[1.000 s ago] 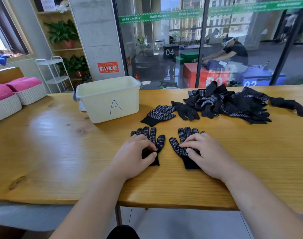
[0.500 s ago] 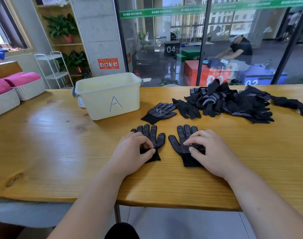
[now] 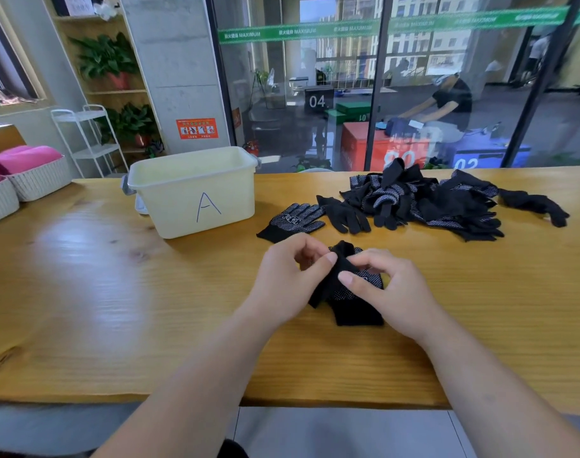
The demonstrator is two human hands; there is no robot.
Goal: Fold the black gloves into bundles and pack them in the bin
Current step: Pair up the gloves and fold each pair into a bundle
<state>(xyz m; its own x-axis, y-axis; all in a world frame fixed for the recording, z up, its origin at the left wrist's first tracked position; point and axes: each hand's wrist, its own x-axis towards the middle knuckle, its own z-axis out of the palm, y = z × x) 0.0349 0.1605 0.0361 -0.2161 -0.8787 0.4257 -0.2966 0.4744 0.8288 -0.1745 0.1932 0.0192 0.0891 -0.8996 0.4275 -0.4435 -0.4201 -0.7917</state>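
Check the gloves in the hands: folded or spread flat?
Partly folded. The gloves overlap, one end raised and pinched between left hand and right hand; the rest lies flat on the table.

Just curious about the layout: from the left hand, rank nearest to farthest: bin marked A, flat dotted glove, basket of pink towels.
1. flat dotted glove, just beyond the left hand.
2. bin marked A, farther back-left.
3. basket of pink towels, far left table edge.
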